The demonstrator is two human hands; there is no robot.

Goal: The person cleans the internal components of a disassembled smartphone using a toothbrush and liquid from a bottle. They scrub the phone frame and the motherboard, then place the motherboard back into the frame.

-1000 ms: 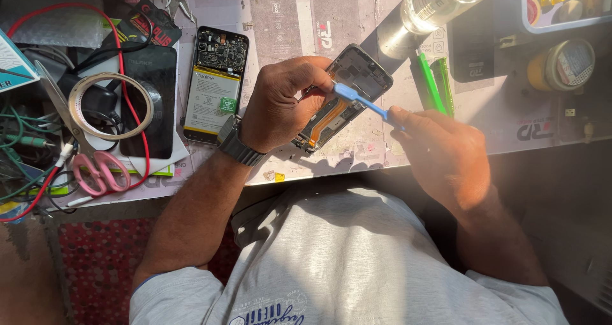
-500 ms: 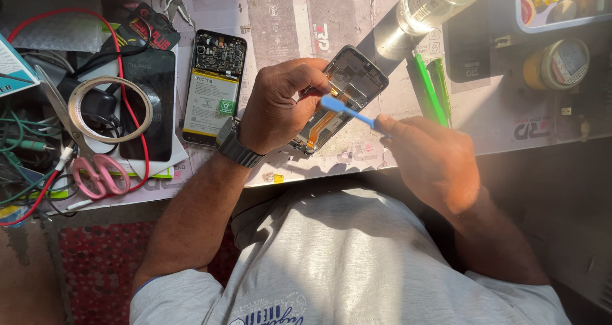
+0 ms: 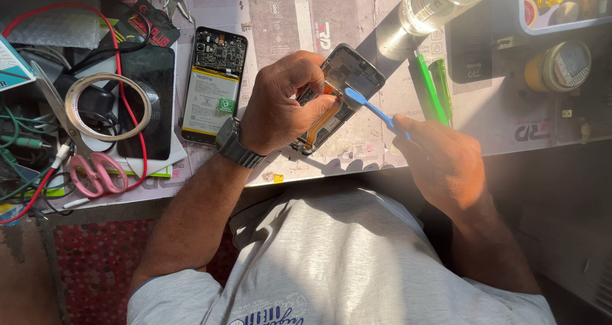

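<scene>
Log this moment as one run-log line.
left hand: holds phone frame | right hand: holds blue pry tool, tip on frame

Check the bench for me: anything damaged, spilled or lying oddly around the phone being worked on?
No spill shows. The second phone lies with its back off, board and battery bare. The left hand holds the phone frame tilted while the right hand works the blue pry tool into it.

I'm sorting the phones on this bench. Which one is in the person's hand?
The dark opened phone frame, gripped by the left hand with an orange flex cable showing. The other opened phone lies flat further left, untouched, battery exposed.
</scene>
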